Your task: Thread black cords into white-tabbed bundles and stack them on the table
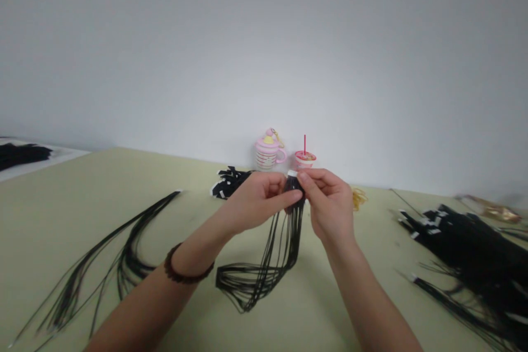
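A bundle of thin black cords (293, 239) hangs from both my hands above the table, with a white tip at its top end. My left hand (268, 198) grips the bundle just below the tip, thumb laid across it. With thumb and fingers, my right hand (330, 198) pinches the same end from the right. The cords drop down, then bend to the left in a loop near the tabletop. Left of my forearm lie loose black cords (136, 236), one end white-tipped. Just behind my left hand is a small pile of black strips with white ends (231, 179).
A pink lidded mug (266, 157) and a pink cup with a straw (305, 159) stand by the wall. Yellow rubber bands (358, 198) lie beyond my right hand. A big heap of black cords (466, 242) covers the right side of the pale green table (198, 236).
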A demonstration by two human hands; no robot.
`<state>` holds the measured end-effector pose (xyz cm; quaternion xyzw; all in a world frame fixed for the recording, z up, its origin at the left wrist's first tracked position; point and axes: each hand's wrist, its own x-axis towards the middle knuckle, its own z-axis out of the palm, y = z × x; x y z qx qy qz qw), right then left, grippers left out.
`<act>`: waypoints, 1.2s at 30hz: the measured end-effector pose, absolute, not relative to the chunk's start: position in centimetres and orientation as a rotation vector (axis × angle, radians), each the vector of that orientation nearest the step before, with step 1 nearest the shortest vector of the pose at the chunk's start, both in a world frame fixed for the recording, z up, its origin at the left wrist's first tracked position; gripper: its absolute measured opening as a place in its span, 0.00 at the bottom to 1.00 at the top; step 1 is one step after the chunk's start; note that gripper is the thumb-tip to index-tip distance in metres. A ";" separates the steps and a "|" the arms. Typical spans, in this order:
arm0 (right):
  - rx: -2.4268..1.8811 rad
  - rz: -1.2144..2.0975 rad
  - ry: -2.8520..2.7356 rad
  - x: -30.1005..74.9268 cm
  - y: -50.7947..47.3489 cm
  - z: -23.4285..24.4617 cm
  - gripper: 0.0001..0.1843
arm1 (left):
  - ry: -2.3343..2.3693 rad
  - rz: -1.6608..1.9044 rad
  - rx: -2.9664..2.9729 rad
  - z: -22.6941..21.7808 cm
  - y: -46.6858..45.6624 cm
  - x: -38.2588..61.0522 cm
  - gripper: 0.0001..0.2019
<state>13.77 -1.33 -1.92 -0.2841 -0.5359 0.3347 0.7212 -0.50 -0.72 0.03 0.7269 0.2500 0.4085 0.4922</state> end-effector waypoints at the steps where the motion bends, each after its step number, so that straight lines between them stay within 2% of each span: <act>1: -0.622 0.756 -1.165 13.6 -1.3 -2.0 0.05 | 0.641 1.028 1.818 0.1 -0.7 -0.5 0.11; 5: -0.603 0.789 -1.103 13.4 -1.1 -2.1 0.06 | 0.711 0.997 1.950 0.0 -0.6 -0.5 0.17; 13: -0.609 0.847 -1.002 14.1 -0.1 -2.0 0.08 | 0.687 1.045 1.931 -1.3 -0.3 0.8 0.11; 20: -0.592 0.855 -0.915 14.1 1.1 -2.2 0.09 | 0.737 0.953 1.998 -1.4 0.1 1.0 0.16; 25: -0.518 0.702 -0.783 17.3 0.8 -0.4 0.09 | 0.629 0.724 2.113 -0.9 -0.3 0.9 0.14; 30: -0.435 0.564 -0.636 22.9 -0.6 1.8 0.06 | 0.814 0.910 2.341 0.0 1.0 -1.5 0.08; 36: -0.388 0.573 -0.629 25.8 -3.4 2.8 0.03 | 0.940 0.694 2.449 1.4 3.0 -6.0 0.10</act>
